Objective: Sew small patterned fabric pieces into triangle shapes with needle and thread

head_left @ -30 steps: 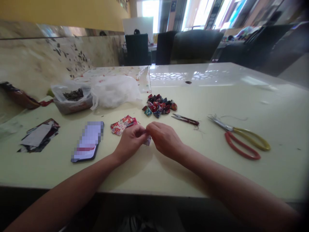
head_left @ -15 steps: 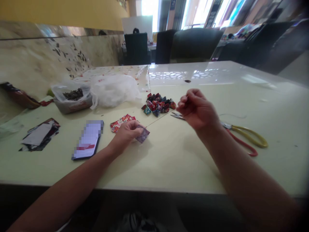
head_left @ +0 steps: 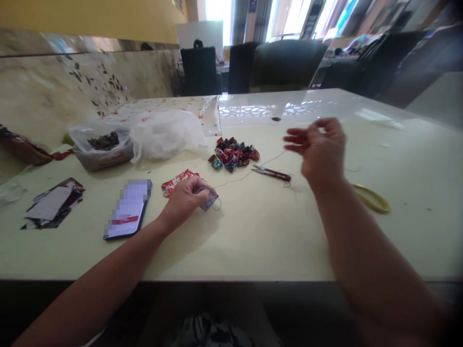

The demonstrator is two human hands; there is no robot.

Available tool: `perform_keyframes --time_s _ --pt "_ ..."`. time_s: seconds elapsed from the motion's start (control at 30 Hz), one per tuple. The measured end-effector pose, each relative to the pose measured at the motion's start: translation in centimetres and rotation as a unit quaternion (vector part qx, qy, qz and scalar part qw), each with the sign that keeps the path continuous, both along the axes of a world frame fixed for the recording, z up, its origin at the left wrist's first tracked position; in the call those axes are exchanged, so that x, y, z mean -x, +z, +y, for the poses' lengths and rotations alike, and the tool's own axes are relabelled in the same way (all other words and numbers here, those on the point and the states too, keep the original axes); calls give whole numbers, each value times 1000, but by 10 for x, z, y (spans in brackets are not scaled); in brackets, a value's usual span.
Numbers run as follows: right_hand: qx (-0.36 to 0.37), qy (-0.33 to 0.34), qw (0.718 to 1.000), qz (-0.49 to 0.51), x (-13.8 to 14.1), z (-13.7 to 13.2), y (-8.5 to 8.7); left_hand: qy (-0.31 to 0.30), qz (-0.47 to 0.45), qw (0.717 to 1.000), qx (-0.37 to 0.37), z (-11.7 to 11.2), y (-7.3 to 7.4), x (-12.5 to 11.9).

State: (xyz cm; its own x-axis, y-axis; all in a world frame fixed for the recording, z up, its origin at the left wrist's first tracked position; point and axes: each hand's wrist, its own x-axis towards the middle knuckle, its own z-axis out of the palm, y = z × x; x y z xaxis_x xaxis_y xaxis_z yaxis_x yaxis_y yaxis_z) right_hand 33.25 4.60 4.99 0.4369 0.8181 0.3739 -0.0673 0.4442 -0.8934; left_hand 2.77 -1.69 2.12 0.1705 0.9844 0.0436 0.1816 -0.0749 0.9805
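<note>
My left hand (head_left: pixel 186 197) pinches a small greyish-purple piece of patterned fabric (head_left: pixel 207 198) just above the table. A thin thread (head_left: pixel 235 182) runs slackly from this fabric up towards my right hand (head_left: pixel 320 149), and a small loop hangs at the fabric's edge. My right hand is raised on the right, thumb and forefinger together on the thread's far end, other fingers spread and slightly blurred; any needle there is too small to see. Beneath my left hand lie red floral fabric pieces (head_left: pixel 177 182). Thread snips (head_left: pixel 273 173) rest between the two hands.
Several small stuffed fabric pieces (head_left: pixel 235 154) lie in a heap, near a white plastic bag (head_left: pixel 166 135) and a bag-lined container of dark bits (head_left: pixel 103 154). A phone (head_left: pixel 129 209) and dark fabric scraps (head_left: pixel 54 205) lie left; a yellow handle (head_left: pixel 372 198) shows behind my right forearm.
My right hand has moved up and to the right, and its outer fingers have spread. The thread, straight before, now sags. The snips have come into fuller view; the red handle is now hidden.
</note>
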Motion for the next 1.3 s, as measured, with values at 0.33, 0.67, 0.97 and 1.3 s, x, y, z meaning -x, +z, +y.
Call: perform_keyframes --time_s 0.33,0.67,0.97,1.3 --pt "281 508 813 -38 106 -50 -25 15 38 996 -80 -4 5 1" --pt "303 450 837 -67 78 -36 -14 -69 69 992 78 2 -3 2" --pt "302 374 877 -7 49 -17 -7 -159 -33 958 237 1 5 2" --pt "255 141 927 236 4 9 -13 -199 -28 950 240 1 -1 6"
